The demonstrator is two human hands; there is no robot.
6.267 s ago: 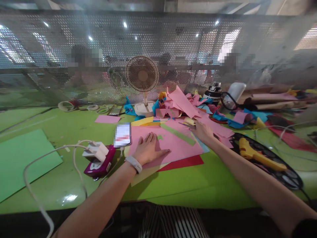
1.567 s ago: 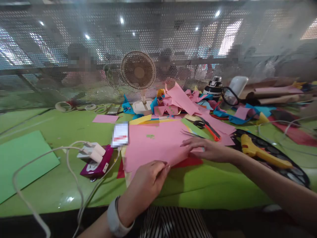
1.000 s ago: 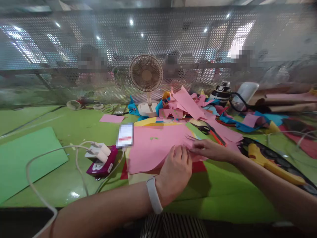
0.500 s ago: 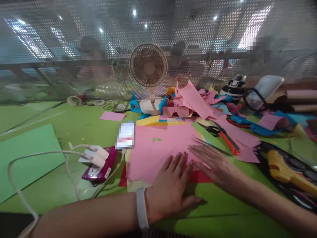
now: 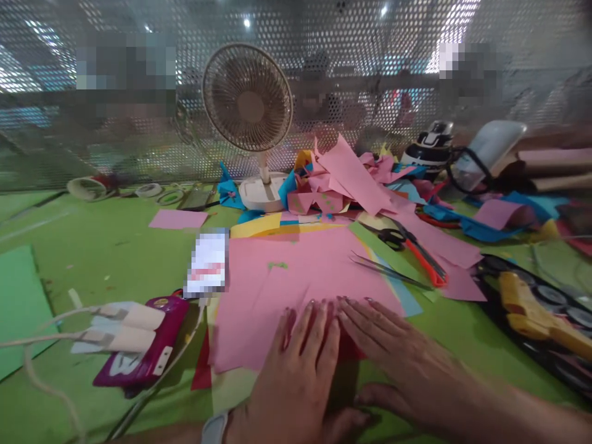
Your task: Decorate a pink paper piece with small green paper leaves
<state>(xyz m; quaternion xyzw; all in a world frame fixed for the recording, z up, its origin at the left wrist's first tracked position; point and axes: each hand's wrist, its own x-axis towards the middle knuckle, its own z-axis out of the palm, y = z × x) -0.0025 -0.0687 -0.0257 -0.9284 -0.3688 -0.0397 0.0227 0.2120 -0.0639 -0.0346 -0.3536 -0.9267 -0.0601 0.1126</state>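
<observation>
Both of my hands lie over the near edge of a pink sheet of paper (image 5: 259, 296). My left hand (image 5: 296, 370) rests flat on it with the fingers stretched forward. Beside it my right hand (image 5: 388, 345) is flat too, angled in from the right, its fingertips close to the left hand's. Under the pink sheet, edges of red paper (image 5: 201, 364), pale yellow paper (image 5: 231, 391) and light blue paper (image 5: 409, 302) show. A small green piece (image 5: 278, 265) lies on the pink sheet. Tweezers (image 5: 393, 270) lie across its right side, beyond my right hand.
Left are a phone (image 5: 208, 262) and a purple power strip (image 5: 148, 339) with cables. A fan (image 5: 250, 105) stands behind, beside heaped paper scraps (image 5: 356, 176). At right lie scissors (image 5: 393, 237), a red-handled cutter (image 5: 425, 262) and a yellow glue gun (image 5: 531, 311) on a black tray.
My right hand has drawn back toward me, and both hands now lie flat with fingertips nearly level. The left fingers point more straight ahead. The view has shifted right and closer.
</observation>
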